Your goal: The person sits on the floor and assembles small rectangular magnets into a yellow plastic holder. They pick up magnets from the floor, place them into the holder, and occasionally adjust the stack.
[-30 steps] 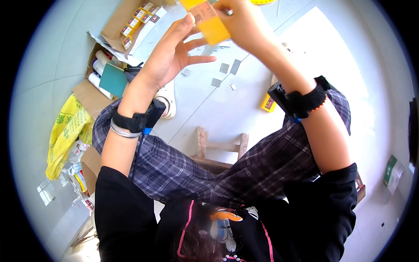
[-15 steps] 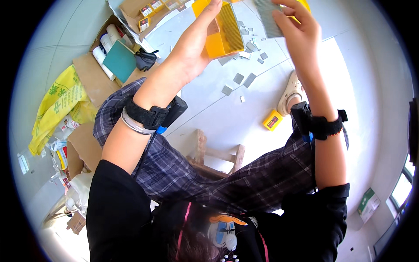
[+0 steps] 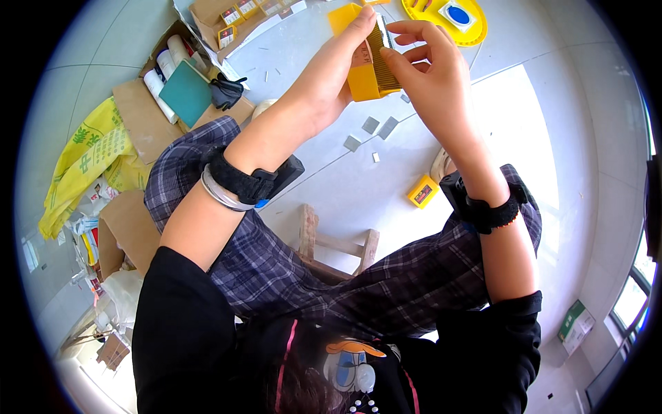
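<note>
My left hand (image 3: 321, 86) is wrapped round a yellow cardboard box (image 3: 364, 84), held up over the floor. Along the box's right side shows a ribbed row of thin metal strips (image 3: 384, 69) that look like staple strips. My right hand (image 3: 438, 79) is closed at that side, its thumb and fingers pinching grey staple strips (image 3: 384, 33) against the box's upper part. The fingers partly hide them. Below the hands, several loose grey strip pieces (image 3: 371, 125) lie on the pale floor.
A small yellow box (image 3: 423, 191) lies near my right foot. A yellow round tray (image 3: 476, 31) with a blue disc stands beyond my right hand. On the left are an open carton with small boxes (image 3: 227, 36), a teal board (image 3: 187, 94) and a yellow sack (image 3: 89, 148). A wooden stool (image 3: 308, 234) stands between my knees.
My right hand has moved left and slightly down, bringing the grey strips from apart to against the yellow box. My left hand has shifted a little right with the box.
</note>
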The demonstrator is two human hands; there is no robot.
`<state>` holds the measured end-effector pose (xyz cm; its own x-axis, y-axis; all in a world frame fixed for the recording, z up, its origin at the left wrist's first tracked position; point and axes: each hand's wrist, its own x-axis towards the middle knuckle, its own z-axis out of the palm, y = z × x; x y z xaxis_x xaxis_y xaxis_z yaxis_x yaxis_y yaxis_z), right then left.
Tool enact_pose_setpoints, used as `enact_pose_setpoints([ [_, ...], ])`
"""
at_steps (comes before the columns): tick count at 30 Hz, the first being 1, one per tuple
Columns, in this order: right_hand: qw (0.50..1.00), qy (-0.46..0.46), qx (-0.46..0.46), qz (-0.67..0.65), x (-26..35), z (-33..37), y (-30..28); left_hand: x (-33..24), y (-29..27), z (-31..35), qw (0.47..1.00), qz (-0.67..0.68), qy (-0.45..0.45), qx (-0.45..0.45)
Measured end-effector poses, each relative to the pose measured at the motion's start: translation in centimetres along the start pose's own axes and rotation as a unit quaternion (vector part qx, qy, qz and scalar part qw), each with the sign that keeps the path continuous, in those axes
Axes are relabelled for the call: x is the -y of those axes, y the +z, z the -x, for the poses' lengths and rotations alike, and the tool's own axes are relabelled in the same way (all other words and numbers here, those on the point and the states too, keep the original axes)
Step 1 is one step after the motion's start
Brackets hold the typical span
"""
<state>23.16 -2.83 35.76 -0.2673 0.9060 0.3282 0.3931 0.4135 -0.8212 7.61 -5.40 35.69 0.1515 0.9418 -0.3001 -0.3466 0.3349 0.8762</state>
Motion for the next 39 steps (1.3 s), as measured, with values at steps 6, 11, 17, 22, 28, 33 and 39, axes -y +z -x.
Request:
enact_pose_setpoints([
  [6,1.0,0.022,0.002,0.017,-0.7,-0.3,0.0,-0.1,0.2,0.1,1.0,0.01,0.002,-0.002],
  [11,0.997,0.071,0.028,0.013,-0.3,-0.3,-0.2,-0.4,0.4,-0.2,0.995,0.097,-0.033,-0.016],
  [17,0.998,0.058,0.033,-0.013,-0.3,-0.2,0.0,-0.5,0.0,-0.3,0.988,0.145,-0.044,-0.032],
  [22,0.997,0.051,0.048,0.013,-1.0,-0.1,0.3,-0.1,-0.4,0.0,0.993,0.12,-0.008,-0.01],
  [28,0.999,-0.012,0.016,0.034,-0.8,0.3,0.8,0.5,-1.3,0.6,0.999,0.002,0.052,0.003],
  [33,0.997,-0.03,0.002,0.07,-0.3,0.6,1.3,0.6,-1.2,0.2,0.998,0.005,0.065,-0.007],
  [39,0.981,0.025,-0.069,-0.178,-0.7,-0.4,0.9,-0.8,0.0,-0.2,0.995,0.101,0.022,-0.014],
])
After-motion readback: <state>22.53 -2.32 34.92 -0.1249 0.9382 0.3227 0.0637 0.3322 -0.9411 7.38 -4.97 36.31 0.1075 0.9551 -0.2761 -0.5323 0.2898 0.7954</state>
